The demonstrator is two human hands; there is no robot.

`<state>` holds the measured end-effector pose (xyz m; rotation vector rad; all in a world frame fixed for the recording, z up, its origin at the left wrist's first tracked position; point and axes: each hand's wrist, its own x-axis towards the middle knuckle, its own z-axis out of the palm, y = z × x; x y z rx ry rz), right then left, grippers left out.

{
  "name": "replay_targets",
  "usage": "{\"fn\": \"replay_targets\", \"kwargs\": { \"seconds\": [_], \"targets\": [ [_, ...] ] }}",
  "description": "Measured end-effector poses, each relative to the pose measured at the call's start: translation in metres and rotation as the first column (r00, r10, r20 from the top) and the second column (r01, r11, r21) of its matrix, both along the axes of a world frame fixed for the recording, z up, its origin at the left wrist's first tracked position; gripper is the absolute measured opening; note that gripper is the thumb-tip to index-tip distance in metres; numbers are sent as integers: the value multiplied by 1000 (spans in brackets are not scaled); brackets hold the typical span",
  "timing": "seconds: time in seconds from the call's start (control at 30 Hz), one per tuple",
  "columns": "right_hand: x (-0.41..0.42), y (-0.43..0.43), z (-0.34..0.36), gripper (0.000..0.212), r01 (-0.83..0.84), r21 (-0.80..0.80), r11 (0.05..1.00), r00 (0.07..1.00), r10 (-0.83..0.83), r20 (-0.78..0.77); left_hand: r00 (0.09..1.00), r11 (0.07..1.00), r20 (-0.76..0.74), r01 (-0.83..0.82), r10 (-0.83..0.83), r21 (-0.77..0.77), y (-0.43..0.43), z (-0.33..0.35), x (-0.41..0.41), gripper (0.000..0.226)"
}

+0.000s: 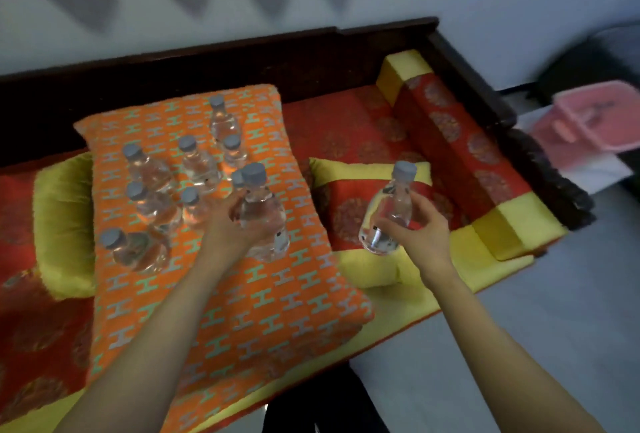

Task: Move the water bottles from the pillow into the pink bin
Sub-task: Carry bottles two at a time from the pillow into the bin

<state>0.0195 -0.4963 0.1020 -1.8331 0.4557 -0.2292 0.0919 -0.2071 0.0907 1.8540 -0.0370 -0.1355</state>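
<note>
Head view shows the person standing at a dark wooden daybed with red and yellow cushions, each hand already closed round a clear plastic water bottle with a grey cap. The left hand (239, 221) grips its bottle (263, 214) just above the orange patterned pillow (242, 311), close to the cluster of remaining bottles (166, 183) that stand upright there. The right hand (419, 228) holds the second bottle (388, 214) clear of the pillow, over a small red and yellow cushion (346, 197). The pink plastic bin (588, 127) sits well apart, off the far right end of the daybed. To my eye the carry is the step now: lift the left bottle straight up so it doesn't knock its neighbours, keep both upright, and turn to the right before lowering them into the bin rather than tossing them.
</note>
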Motion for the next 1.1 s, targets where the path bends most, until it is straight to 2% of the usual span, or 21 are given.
{"fn": "replay_targets", "kwargs": {
  "seconds": [0.27, 0.37, 0.5, 0.7, 0.8, 1.0, 1.1],
  "targets": [
    [-71, -123, 36, 55, 325, 15, 945, 945, -326, 23, 967, 967, 41, 253, -252, -15, -139, 43, -4, 41],
    [-99, -182, 42, 66, 404, 21, 915, 914, -404, 21, 948, 948, 31, 317, -317, -14, -207, 53, -13, 46],
    [-136, -266, 49, 69, 418, 1, 908, 908, -418, 12, 940, 940, 44, 340, -338, -44, -302, 61, -34, 43],
    [-180, -396, 70, 53, 421, -19, 907, 907, -421, 18, 934, 931, 14, 358, -358, -70, -441, 68, -68, 48],
    [-197, -447, 77, 56, 445, -15, 895, 895, -445, 11, 925, 922, -9, 376, -379, -93, -498, 70, -79, 48],
    [-209, -546, 77, 61, 523, -11, 852, 852, -522, 24, 895, 895, 9, 446, -446, -9, -611, 67, -71, 40],
    [-202, -575, 72, 59, 530, -17, 848, 848, -530, 28, 878, 877, 6, 479, -479, -29, -647, 63, -61, 40]
  ]
}}
